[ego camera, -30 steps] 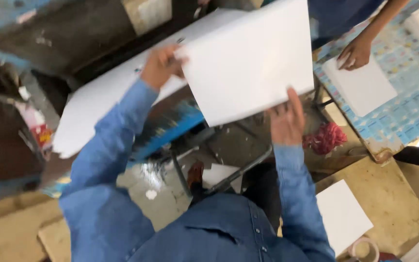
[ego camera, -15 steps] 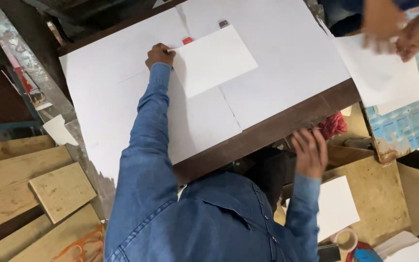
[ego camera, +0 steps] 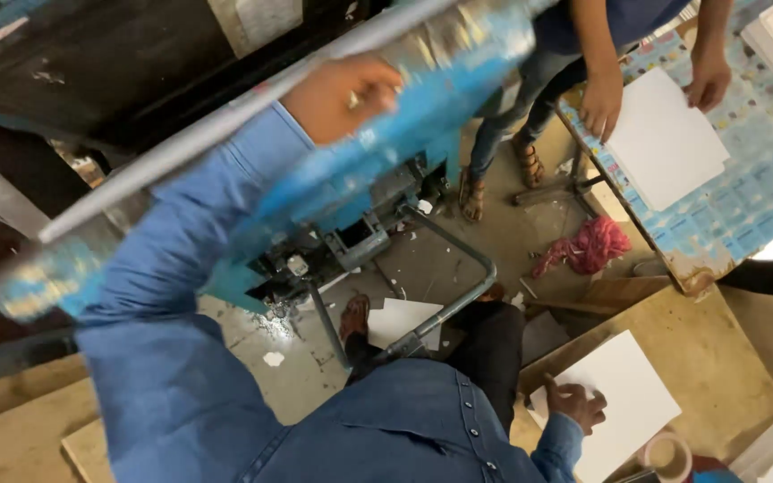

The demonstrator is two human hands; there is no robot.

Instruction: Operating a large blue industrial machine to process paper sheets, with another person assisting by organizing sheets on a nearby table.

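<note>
My left hand (ego camera: 351, 94) reaches up and forward in a blue sleeve, its fingers curled on the edge of a tilted blue machine board (ego camera: 458, 63) with a pale strip along its top. Low at the right, my right hand (ego camera: 574, 402) rests with bent fingers on the left corner of a white sheet (ego camera: 624, 402). That sheet lies on a wooden surface (ego camera: 709, 358). Nothing is lifted in this hand.
Another person stands at the top right, both hands (ego camera: 601, 103) on a white sheet (ego camera: 664, 139) on a patterned blue table (ego camera: 735, 215). A red cloth (ego camera: 588, 246), a bent metal bar (ego camera: 458, 295) and paper scraps are on the floor. A tape roll (ego camera: 668, 452) sits bottom right.
The board, flat and white-covered half a second ago, now stands tilted nearly edge-on with my left hand on it. My right hand dropped from the board's edge to the white sheet at lower right.
</note>
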